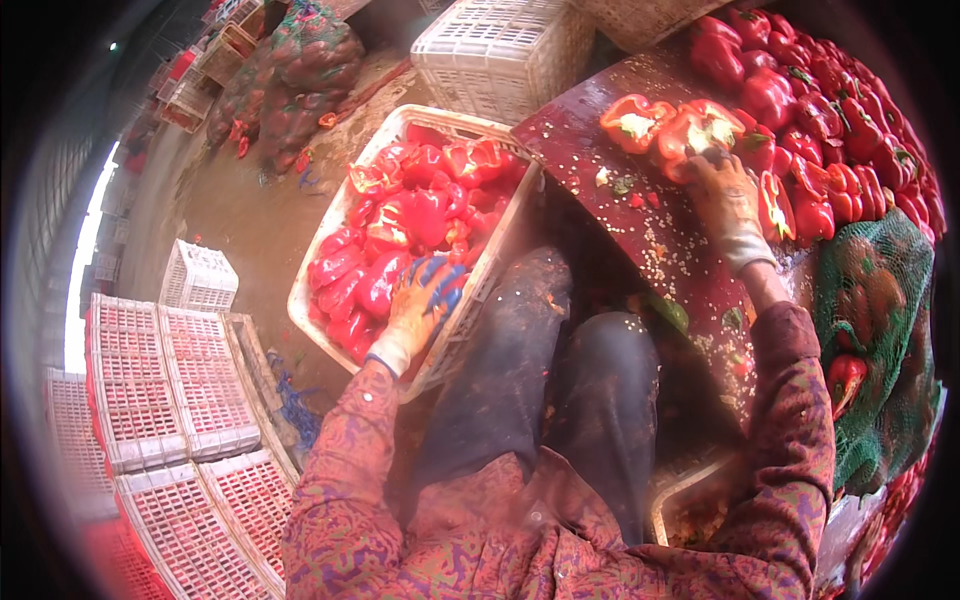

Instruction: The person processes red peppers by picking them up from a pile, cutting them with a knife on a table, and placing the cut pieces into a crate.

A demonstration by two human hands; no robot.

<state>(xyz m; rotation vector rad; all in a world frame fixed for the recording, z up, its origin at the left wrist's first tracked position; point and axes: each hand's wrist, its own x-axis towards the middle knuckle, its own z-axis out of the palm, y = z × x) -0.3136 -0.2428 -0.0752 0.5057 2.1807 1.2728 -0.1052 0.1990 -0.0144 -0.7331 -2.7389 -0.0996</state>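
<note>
My left hand point(424, 304), in an orange glove with blue fingers and a white cuff, rests on the red bell pepper pieces point(420, 217) in a white plastic crate point(335, 201). Whether it grips a piece cannot be told. My right hand point(724, 196), gloved in orange, reaches over the dark red tabletop point(600, 202), its fingertips at a cut bell pepper half point(701, 131) whose pale core shows. Another pepper half point(636, 124) lies to the left of it. A cut pepper piece point(776, 206) is right of the hand. Something dark is at the fingertips, too hidden to name.
Whole red peppers point(817, 97) are heaped at the table's right. A green mesh sack point(862, 300) with peppers lies below them. Seeds and scraps dot the tabletop. An upturned white crate point(502, 60) stands behind; stacked crates point(176, 375) stand left, filled sacks point(300, 82) upper left.
</note>
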